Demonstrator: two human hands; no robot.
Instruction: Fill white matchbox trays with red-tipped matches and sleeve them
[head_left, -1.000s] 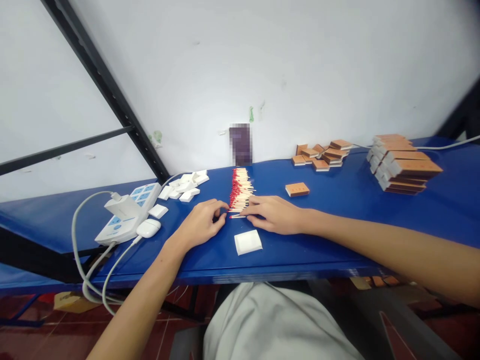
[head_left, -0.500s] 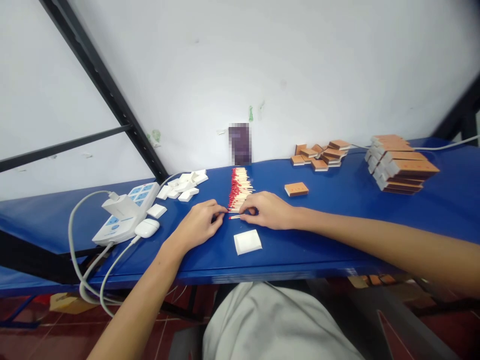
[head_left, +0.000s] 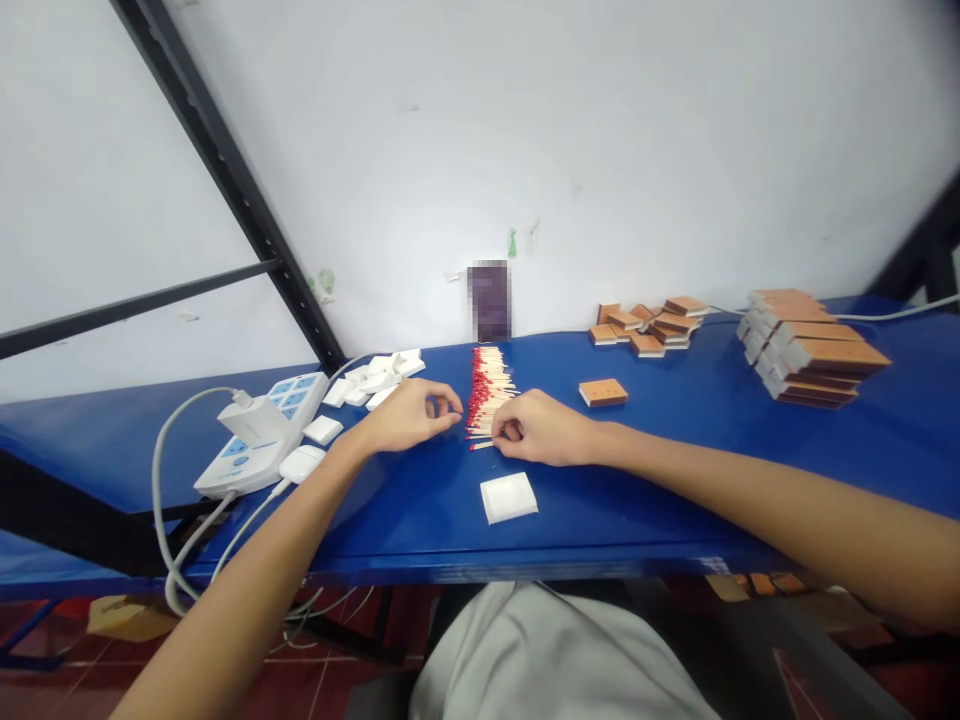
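A long row of red-headed matches (head_left: 489, 390) lies on the blue table, heads to the left. My right hand (head_left: 540, 428) is at the near end of the row, thumb and fingers closed on the bare end of a single match (head_left: 480, 447) that lies a little apart. My left hand (head_left: 411, 412) hovers left of the red heads, its fingers curved and the tips slightly apart, with nothing visible between them. Nearer to me than both hands, a white matchbox tray (head_left: 509, 497) lies on the table.
White trays (head_left: 382, 372) are heaped at the left, by a power strip (head_left: 262, 440) with a plugged charger and cables. One brown matchbox sleeve (head_left: 602, 392) lies right of the matches. Loose sleeves (head_left: 660, 325) and stacked matchboxes (head_left: 814, 345) stand farther right. A wall rises behind.
My left hand has drawn back up and to the left, away from the match heads. The right hand stays at the near match. The whole view has shifted slightly.
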